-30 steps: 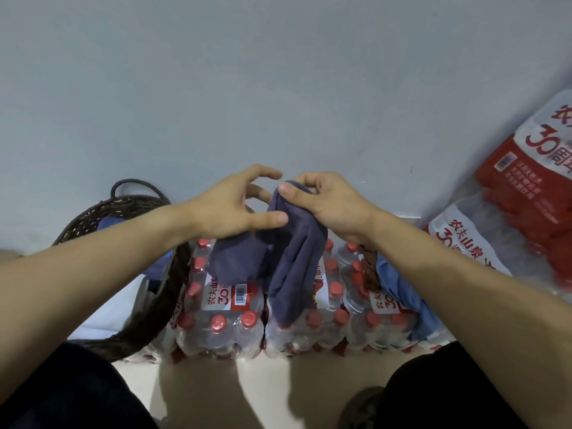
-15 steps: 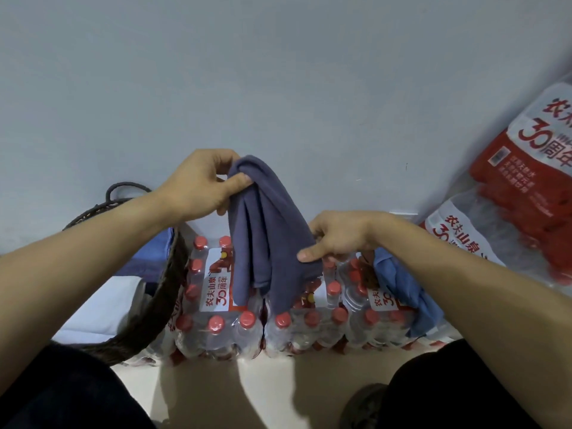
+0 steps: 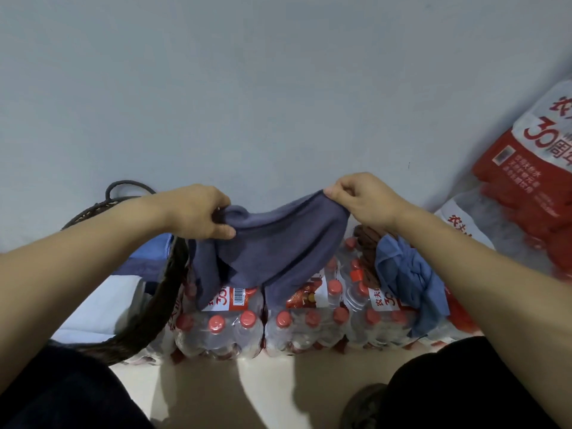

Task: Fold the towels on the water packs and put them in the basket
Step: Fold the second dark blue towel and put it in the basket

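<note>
Both hands apart, left hand (image 3: 202, 213) and right hand (image 3: 362, 198) each pinching a top corner of the purple towel (image 3: 278, 246), spread above the water packs (image 3: 257, 326); basket (image 3: 154, 292) at left, blue towel (image 3: 408, 283) on packs at right

I hold a soft purple-grey cloth towel (image 3: 278, 246) stretched above the shrink-wrapped packs of red-capped water bottles (image 3: 297, 320), and its lower part hangs down onto their tops. A crumpled light blue cloth towel (image 3: 408, 283) lies on the right end of the packs, with a dark brown rolled towel (image 3: 368, 243) just behind it. The dark woven wicker basket (image 3: 161, 295) stands touching the left side of the packs, with blue and white folded cloth (image 3: 145, 258) inside.
</note>
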`<state>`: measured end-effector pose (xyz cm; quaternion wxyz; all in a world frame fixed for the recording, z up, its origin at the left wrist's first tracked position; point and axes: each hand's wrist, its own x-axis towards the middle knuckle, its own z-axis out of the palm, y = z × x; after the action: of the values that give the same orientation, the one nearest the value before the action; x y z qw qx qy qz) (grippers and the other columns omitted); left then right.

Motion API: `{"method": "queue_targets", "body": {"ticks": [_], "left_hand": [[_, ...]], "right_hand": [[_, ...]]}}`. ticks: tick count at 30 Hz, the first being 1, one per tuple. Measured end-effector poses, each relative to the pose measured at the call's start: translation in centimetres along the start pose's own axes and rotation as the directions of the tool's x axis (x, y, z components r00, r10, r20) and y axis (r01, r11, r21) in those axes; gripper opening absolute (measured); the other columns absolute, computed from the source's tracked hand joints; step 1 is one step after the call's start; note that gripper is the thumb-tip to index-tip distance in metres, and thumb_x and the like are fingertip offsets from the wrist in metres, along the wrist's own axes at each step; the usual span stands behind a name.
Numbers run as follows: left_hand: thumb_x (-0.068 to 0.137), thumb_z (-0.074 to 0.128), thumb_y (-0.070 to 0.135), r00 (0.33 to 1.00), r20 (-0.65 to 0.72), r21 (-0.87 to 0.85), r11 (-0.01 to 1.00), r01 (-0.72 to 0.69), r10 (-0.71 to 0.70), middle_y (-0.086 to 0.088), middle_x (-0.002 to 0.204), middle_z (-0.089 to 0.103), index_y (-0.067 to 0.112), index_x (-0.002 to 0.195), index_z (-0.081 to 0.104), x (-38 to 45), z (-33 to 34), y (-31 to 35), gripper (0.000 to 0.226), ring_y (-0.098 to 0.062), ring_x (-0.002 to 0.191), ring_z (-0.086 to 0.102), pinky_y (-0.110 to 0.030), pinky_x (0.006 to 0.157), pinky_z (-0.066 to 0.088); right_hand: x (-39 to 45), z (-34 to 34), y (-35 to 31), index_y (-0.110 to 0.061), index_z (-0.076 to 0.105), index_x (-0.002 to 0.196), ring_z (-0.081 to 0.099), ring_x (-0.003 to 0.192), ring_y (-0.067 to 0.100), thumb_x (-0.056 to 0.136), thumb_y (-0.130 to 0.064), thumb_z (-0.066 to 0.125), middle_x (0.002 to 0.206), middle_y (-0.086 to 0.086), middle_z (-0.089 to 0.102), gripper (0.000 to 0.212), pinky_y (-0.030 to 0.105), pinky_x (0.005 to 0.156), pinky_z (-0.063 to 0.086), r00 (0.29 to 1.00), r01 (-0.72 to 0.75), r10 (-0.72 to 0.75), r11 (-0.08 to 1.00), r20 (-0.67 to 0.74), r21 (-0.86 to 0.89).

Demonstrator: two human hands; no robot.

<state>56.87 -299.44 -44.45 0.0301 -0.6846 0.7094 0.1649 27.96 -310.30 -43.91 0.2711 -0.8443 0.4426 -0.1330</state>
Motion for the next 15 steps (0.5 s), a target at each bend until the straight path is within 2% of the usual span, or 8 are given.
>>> {"method": "queue_targets", "body": {"ticks": [2, 3, 4, 6, 8, 11, 12, 15], "left_hand": [[0.072, 0.075, 0.059, 1.000, 0.010, -0.046, 0.999, -0.022, 0.022, 0.014, 0.103, 0.062, 0.026, 0.103, 0.057, 0.0, 0.4, 1.0, 0.049, -0.013, 0.097, 0.059, -0.026, 0.083, 0.046], [0.069, 0.077, 0.061, 0.998, -0.020, -0.158, 0.985, -0.062, 0.059, 0.017, 0.116, 0.056, 0.025, 0.119, 0.053, -0.1, 0.5, 1.9, 0.066, -0.006, 0.109, 0.055, -0.024, 0.093, 0.043], [0.066, 0.078, 0.061, 0.993, -0.058, -0.312, 0.943, -0.119, 0.106, 0.019, 0.126, 0.052, 0.025, 0.131, 0.047, -0.2, 0.5, 3.0, 0.080, -0.001, 0.117, 0.051, -0.023, 0.100, 0.040], [0.066, 0.081, 0.054, 0.969, -0.134, -0.588, 0.771, -0.246, 0.207, 0.017, 0.132, 0.056, 0.025, 0.135, 0.047, -0.3, 0.5, 5.2, 0.083, 0.001, 0.122, 0.052, -0.024, 0.103, 0.041], [0.070, 0.083, 0.044, 0.942, -0.216, -0.677, 0.656, -0.334, 0.257, 0.015, 0.114, 0.069, 0.026, 0.123, 0.058, -0.1, 0.5, 6.5, 0.061, 0.002, 0.107, 0.063, -0.018, 0.092, 0.049], [0.075, 0.080, 0.038, 0.932, -0.283, -0.616, 0.702, -0.357, 0.226, 0.017, 0.072, 0.071, 0.028, 0.080, 0.068, -0.1, 0.0, 6.8, 0.017, 0.006, 0.068, 0.064, -0.009, 0.062, 0.045], [0.077, 0.079, 0.036, 0.937, -0.279, -0.596, 0.727, -0.341, 0.210, 0.013, 0.062, 0.068, 0.023, 0.070, 0.067, 0.0, -0.1, 6.5, 0.019, 0.004, 0.058, 0.060, -0.010, 0.056, 0.043], [0.085, 0.072, 0.031, 0.942, -0.232, -0.637, 0.694, -0.335, 0.241, 0.008, 0.071, 0.071, 0.013, 0.078, 0.072, -0.2, -0.3, 5.9, 0.020, -0.002, 0.067, 0.064, -0.018, 0.065, 0.051]], "right_hand": [[0.2, 0.4, -1.5, 0.000, 0.062, 0.077, 0.043, 0.054, 0.008, 0.099, -0.038, 0.054, 0.060, -0.002, 0.050, 0.043, 0.029, 0.059, 0.040, 0.996, 0.079, -0.075, 0.994, -0.053, 0.075], [0.2, 0.7, -2.5, -0.003, 0.063, 0.078, 0.042, 0.052, 0.006, 0.098, -0.037, 0.055, 0.057, -0.005, 0.050, 0.041, 0.028, 0.057, 0.041, 0.992, 0.114, -0.106, 0.986, -0.071, 0.120], [0.2, 1.0, -3.4, -0.004, 0.064, 0.079, 0.043, 0.052, 0.005, 0.099, -0.036, 0.055, 0.055, -0.007, 0.051, 0.038, 0.027, 0.055, 0.041, 0.988, 0.146, -0.135, 0.974, -0.075, 0.170], [0.1, 1.7, -5.2, -0.004, 0.064, 0.082, 0.047, 0.056, 0.009, 0.100, -0.034, 0.052, 0.060, 0.004, 0.057, 0.037, 0.029, 0.054, 0.041, 0.977, 0.214, -0.210, 0.949, -0.043, 0.230], [-0.3, 2.2, -6.4, -0.003, 0.062, 0.080, 0.048, 0.060, 0.014, 0.102, -0.035, 0.049, 0.066, 0.016, 0.058, 0.041, 0.034, 0.056, 0.041, 0.957, 0.282, -0.289, 0.935, 0.001, 0.215], [-0.7, 2.3, -7.3, 0.003, 0.058, 0.073, 0.042, 0.057, 0.015, 0.102, -0.043, 0.044, 0.064, 0.023, 0.050, 0.055, 0.037, 0.054, 0.036, 0.951, 0.299, -0.310, 0.923, 0.009, 0.243], [-0.8, 2.3, -7.5, 0.004, 0.057, 0.072, 0.041, 0.056, 0.014, 0.101, -0.046, 0.044, 0.061, 0.021, 0.047, 0.060, 0.037, 0.054, 0.035, 0.956, 0.279, -0.294, 0.922, 0.018, 0.267], [-1.1, 2.2, -7.2, 0.000, 0.056, 0.070, 0.043, 0.060, 0.012, 0.091, -0.060, 0.050, 0.062, 0.005, 0.046, 0.064, 0.031, 0.058, 0.035, 0.972, 0.168, -0.213, 0.925, 0.099, 0.340]]}}
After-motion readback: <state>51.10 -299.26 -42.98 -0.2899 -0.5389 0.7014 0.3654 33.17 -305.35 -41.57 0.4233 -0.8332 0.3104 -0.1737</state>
